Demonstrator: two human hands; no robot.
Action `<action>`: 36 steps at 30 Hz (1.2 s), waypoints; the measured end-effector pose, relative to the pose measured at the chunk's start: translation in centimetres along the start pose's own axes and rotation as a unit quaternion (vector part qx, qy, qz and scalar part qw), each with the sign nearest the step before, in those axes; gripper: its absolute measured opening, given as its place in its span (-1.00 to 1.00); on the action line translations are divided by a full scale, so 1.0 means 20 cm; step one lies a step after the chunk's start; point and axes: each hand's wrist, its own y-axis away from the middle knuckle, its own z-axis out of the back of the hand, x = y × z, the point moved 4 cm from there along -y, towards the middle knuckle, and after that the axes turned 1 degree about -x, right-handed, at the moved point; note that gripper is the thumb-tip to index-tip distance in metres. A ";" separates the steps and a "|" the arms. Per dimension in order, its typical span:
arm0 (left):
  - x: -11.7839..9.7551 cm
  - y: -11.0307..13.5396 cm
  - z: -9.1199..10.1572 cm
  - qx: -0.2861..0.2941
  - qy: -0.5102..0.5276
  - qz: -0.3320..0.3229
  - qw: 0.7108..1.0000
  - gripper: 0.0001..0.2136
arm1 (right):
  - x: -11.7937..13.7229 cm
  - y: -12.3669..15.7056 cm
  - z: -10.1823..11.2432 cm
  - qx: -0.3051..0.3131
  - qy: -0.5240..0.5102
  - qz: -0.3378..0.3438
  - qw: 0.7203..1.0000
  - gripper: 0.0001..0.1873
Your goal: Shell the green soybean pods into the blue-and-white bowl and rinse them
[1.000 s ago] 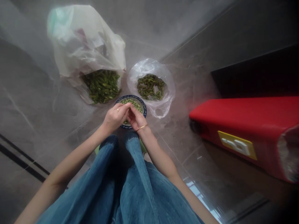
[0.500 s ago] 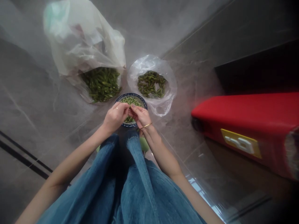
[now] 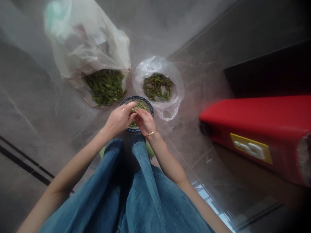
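Note:
My left hand (image 3: 120, 118) and my right hand (image 3: 145, 121) meet over a small blue-rimmed bowl (image 3: 148, 107) of shelled green beans on the floor. The fingers of both hands are pinched together on a small green pod, which is mostly hidden between them. A ring shows on my left hand and a gold bangle circles my right wrist. Beyond the bowl, a large whitish plastic bag (image 3: 82, 45) holds a heap of green pods (image 3: 105, 85). To its right a smaller clear bag (image 3: 167, 110) holds more green pods (image 3: 157, 86).
I sit low with blue-jeaned knees (image 3: 126, 181) just behind the bowl, on a grey tiled floor (image 3: 39, 110). A long red object with a yellow label (image 3: 250, 129) lies at the right. Dark furniture (image 3: 267, 71) stands behind it.
Both hands have shifted slightly forward over the bowl and stayed pinched together. My right wrist has turned a little; the view has crept closer to the bags.

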 end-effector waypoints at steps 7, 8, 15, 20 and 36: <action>-0.01 0.02 0.01 -0.007 -0.009 -0.060 0.998 -0.77 | 0.03 0.06 0.03 0.020 0.063 0.027 0.997 -0.79; -0.01 0.02 0.01 -0.008 -0.010 -0.065 0.998 -0.77 | 0.03 0.06 0.03 0.024 0.064 0.025 0.997 -0.79; 0.00 0.02 0.03 -0.004 0.027 -0.081 0.996 -0.75 | 0.06 0.08 0.02 0.021 0.106 0.048 0.993 -0.82; 0.00 0.03 0.02 0.022 -0.007 -0.078 0.997 -0.74 | 0.07 0.08 0.03 0.023 0.116 0.052 0.992 -0.81; -0.04 0.01 0.02 0.067 0.030 -0.073 0.995 -0.77 | 0.04 0.05 0.07 0.017 0.127 0.036 0.991 -0.71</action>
